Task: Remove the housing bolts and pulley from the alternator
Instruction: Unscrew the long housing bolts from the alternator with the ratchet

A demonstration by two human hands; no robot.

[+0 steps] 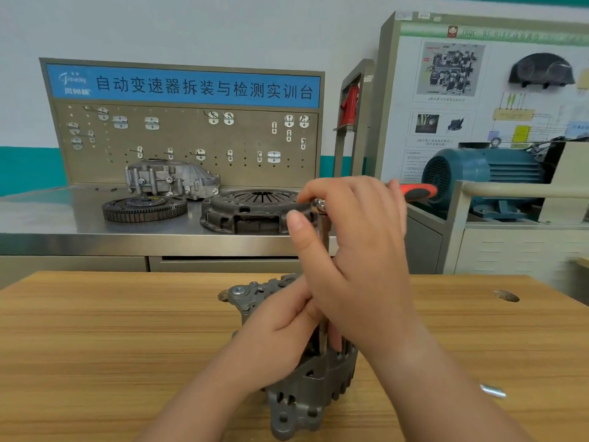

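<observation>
On wooden table [95, 330]: left hand [280, 330] grips alternator [306, 397]; right hand [353, 240] curled round ratchet [417, 191] head.

Alternator [306, 393]: grey cast metal, matt, rough-ish skin. Ratchet [417, 191]: chrome head, polished & glossy; grip looks like orange/black plastic or rubber, matt. Table [95, 346]: wood-grain top, smooth, slight sheen. Bench [63, 215] behind: brushed stainless, dull reflections. Clutch cover [248, 212]: dark cast metal, rough, matt. Gear ring [143, 208]: dark metal, matt. Motor [478, 173]: teal paint, semi-gloss. Small pin [493, 391] on table: bright, shiny metal.
</observation>
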